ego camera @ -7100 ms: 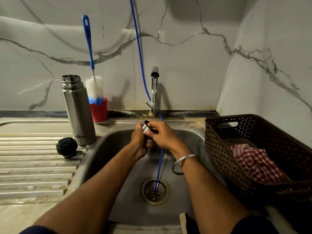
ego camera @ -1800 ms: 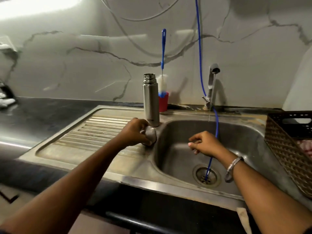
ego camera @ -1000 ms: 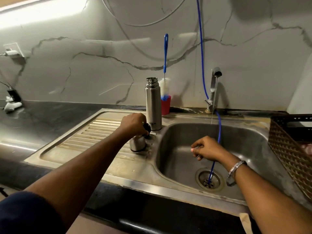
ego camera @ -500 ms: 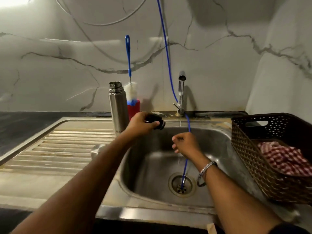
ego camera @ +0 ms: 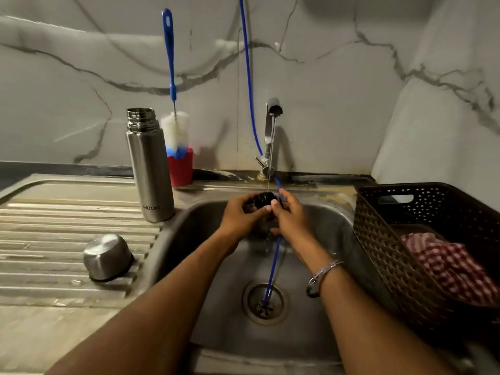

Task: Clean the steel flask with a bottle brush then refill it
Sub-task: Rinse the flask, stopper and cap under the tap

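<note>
Both hands, left (ego camera: 240, 217) and right (ego camera: 290, 220), grip the black stopper (ego camera: 266, 200) under the tap's (ego camera: 273, 109) stream, rinsing it. The open flask (ego camera: 150, 169) stands on the tabletop beside the brush (ego camera: 174, 131); scrubbing it likely comes next, which calls for a freed hand.

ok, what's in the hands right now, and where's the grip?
Both the left hand and right hand hold the black stopper by its sides, under the tap's stream.

Both forearms extended forward, converging | left hand (ego camera: 240, 216) curled, thumb pressed on black stopper (ego camera: 266, 199) | right hand (ego camera: 290, 216) fingers wrapped opposite | bangle (ego camera: 322, 277) worn on right wrist
</note>
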